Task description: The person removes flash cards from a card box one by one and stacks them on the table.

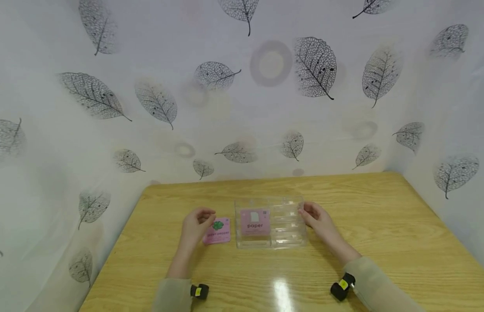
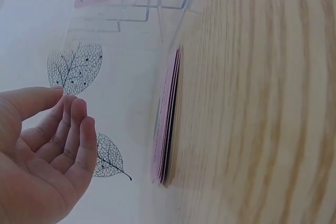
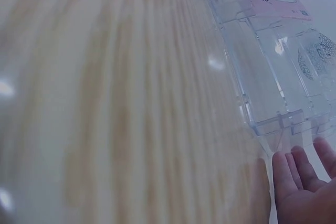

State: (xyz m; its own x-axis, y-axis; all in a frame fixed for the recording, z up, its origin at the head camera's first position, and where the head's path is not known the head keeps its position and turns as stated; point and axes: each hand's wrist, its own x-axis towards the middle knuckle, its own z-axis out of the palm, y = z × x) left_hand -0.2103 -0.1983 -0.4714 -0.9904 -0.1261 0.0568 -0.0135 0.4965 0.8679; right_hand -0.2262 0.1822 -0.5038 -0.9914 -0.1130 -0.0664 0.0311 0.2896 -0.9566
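Observation:
On the table lies a clear plastic compartment box (image 1: pixel 253 245), with a pink card (image 1: pixel 255 229) reading "paper" in its larger left compartment. My right hand (image 1: pixel 318 220) is at the box's right end, thumb over the rim and fingers outside, holding it there. In the right wrist view its fingertips (image 3: pixel 296 153) show just by that end. Left of the box lies a small stack of pink cards (image 2: pixel 167 124), its top one a green pepper card (image 1: pixel 219 235). Beside and above that stack hovers my left hand (image 1: pixel 196 224), fingers loosely bent, nothing between thumb and fingertips.
The box's right side is divided into several narrow slots (image 1: pixel 287 227). A wood-grain table (image 1: pixel 242 277) carries everything. White cloth (image 1: pixel 242 117) printed with leaves hangs at the table's back and sides. Each wrist wears a small black camera (image 1: pixel 200 291).

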